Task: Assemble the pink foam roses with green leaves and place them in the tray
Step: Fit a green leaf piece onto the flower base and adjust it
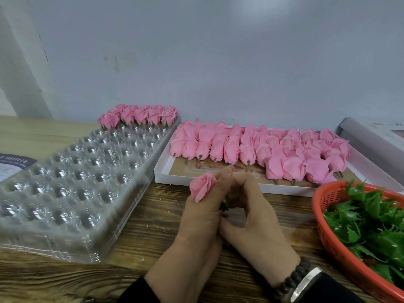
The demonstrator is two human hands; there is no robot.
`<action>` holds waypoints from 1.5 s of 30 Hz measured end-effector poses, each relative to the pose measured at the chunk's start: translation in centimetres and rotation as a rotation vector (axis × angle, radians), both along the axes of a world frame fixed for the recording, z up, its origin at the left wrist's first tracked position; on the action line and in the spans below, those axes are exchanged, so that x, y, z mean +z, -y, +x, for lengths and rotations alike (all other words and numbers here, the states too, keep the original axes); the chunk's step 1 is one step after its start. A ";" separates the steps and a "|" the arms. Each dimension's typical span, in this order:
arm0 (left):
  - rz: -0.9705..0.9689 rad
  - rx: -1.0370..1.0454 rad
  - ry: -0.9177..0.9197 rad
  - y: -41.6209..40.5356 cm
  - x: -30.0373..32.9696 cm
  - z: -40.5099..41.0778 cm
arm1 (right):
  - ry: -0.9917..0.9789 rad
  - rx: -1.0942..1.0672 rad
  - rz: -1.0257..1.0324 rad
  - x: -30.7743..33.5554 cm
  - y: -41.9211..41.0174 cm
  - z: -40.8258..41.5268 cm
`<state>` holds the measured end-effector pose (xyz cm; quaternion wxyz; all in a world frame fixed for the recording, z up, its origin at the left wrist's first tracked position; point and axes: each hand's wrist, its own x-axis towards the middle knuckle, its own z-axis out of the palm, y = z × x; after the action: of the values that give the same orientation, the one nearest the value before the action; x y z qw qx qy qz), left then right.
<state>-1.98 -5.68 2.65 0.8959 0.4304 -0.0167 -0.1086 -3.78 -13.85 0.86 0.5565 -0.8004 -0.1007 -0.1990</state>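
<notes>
A pink foam rose (pixel 201 187) is held over the wooden table by my left hand (pixel 196 228), its bloom tilted to the left. My right hand (pixel 255 224) meets the left one from the right, and its fingers pinch a green leaf (pixel 225 205) at the rose's base. A clear plastic tray (pixel 72 184) with many round cells lies on the left. Several finished roses (pixel 140 115) stand in its far rows. A white box (pixel 172 178) behind my hands holds several loose pink roses (pixel 262 147) with bare stems.
An orange basket (pixel 328 232) full of green leaves (pixel 376 226) sits at the right edge. A grey box lid (pixel 371 136) lies at the far right, printed paper (pixel 13 165) under the tray's left side. A pale wall closes the back.
</notes>
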 end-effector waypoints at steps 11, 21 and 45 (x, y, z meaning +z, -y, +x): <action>-0.023 -0.266 -0.028 -1.1 0.1 0.8 | -0.158 0.174 0.280 1.2 1.1 -0.4; 0.622 0.103 0.398 -1.3 -0.1 1.0 | -0.021 -0.005 0.330 1.2 1.5 -0.4; 0.675 0.001 0.755 -0.2 -1.4 0.1 | -0.137 0.104 -0.012 1.0 1.9 -0.4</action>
<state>-1.84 -5.50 1.27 0.6386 0.7052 -0.3031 0.0559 -4.21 -15.73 1.86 0.5667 -0.8093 -0.1049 -0.1138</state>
